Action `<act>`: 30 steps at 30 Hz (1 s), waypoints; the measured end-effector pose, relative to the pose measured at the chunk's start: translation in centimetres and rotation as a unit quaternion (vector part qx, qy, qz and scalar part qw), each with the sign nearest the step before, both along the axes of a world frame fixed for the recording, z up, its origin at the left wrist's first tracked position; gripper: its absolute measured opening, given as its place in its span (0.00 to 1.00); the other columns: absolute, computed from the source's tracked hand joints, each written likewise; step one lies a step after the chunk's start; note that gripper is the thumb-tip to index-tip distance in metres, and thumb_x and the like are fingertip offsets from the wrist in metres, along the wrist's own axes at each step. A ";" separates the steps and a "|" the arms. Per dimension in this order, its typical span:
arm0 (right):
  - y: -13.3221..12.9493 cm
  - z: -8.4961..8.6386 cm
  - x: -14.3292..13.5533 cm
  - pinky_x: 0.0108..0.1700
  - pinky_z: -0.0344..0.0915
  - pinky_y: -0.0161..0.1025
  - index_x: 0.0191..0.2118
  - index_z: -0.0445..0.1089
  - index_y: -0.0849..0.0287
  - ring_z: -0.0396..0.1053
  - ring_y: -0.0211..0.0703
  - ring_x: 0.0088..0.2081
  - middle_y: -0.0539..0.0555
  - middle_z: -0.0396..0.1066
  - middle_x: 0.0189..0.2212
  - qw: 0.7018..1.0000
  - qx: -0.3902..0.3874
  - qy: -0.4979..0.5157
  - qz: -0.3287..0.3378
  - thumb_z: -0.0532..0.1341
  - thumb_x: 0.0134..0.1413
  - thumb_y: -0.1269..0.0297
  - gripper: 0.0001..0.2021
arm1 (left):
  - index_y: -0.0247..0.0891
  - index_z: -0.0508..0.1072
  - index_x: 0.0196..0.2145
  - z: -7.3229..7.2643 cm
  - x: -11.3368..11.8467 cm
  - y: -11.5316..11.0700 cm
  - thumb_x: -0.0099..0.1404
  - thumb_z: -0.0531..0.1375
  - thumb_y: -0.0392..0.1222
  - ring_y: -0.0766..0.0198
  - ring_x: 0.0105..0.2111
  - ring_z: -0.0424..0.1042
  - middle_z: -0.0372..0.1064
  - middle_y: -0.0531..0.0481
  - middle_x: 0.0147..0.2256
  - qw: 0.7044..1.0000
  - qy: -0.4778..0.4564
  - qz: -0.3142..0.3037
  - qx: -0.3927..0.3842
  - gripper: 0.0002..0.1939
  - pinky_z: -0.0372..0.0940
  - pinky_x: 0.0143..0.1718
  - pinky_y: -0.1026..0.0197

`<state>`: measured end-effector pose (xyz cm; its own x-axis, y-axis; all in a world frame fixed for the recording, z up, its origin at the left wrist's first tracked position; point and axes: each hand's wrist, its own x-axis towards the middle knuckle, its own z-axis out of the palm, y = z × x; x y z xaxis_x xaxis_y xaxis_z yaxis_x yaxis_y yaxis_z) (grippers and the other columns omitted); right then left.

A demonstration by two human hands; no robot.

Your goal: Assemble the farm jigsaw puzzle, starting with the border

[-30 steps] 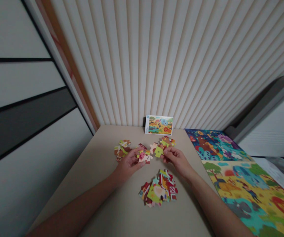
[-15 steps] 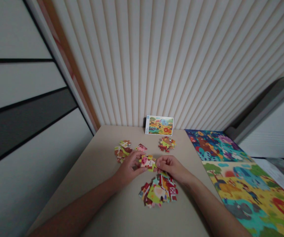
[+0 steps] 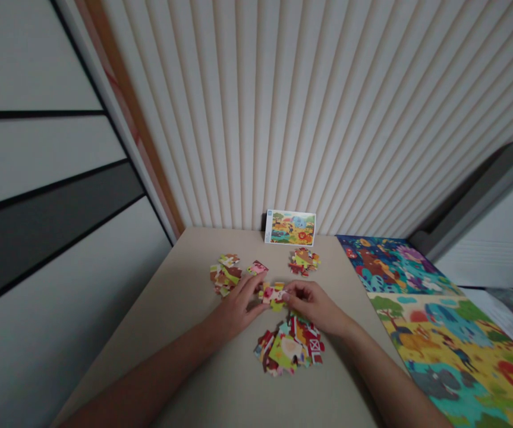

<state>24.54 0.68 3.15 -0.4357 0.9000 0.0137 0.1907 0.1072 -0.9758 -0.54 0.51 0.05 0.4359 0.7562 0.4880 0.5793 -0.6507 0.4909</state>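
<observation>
Pinching puzzle pieces point(image 3: 274, 295) between left hand point(image 3: 238, 304) and right hand point(image 3: 315, 304) at a beige table point(image 3: 327, 398).
Loose pile point(image 3: 288, 352) crowds the right hand; picture card point(image 3: 290, 228) stands behind.

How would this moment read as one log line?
left hand: at puzzle pieces; right hand: pinching their right edge; picture card: standing behind

Pleated pale screen point(image 3: 220, 107) behind beige table point(image 3: 176, 285); dim light.
</observation>
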 end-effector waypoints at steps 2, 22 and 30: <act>0.9 -0.1 0.6 0.28 0.53 0.34 0.32 0.73 0.60 0.58 0.36 0.25 0.48 0.66 0.23 0.996 0.037 -0.006 -0.085 0.64 0.57 0.45 0.20 | 0.42 0.57 0.66 0.3 -1.3 1.1 0.71 0.59 0.44 0.53 0.57 0.66 0.66 0.41 0.57 0.997 0.022 0.043 0.052 0.28 0.61 0.61 0.49; 3.4 -1.5 3.2 0.38 0.67 0.41 0.46 0.77 0.60 0.71 0.44 0.32 0.57 0.78 0.38 0.916 0.233 -0.207 -0.254 0.57 0.61 0.59 0.15 | 0.41 0.72 0.53 0.5 -1.9 2.5 0.72 0.55 0.41 0.55 0.57 0.67 0.73 0.45 0.53 0.967 0.229 -0.016 0.108 0.14 0.49 0.63 0.45; 2.2 -1.4 2.0 0.41 0.67 0.40 0.46 0.77 0.56 0.74 0.46 0.37 0.56 0.79 0.42 0.933 0.233 -0.207 -0.182 0.56 0.64 0.61 0.14 | 0.38 0.72 0.51 1.2 -1.0 1.5 0.71 0.59 0.42 0.55 0.49 0.69 0.73 0.44 0.47 0.968 0.237 -0.040 0.068 0.13 0.59 0.54 0.50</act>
<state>26.58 2.87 1.72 -0.1573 0.9279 0.3380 0.6470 0.3554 -0.6746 -1.54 2.00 1.29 0.6897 0.6534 0.3121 0.6638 -0.7427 0.0880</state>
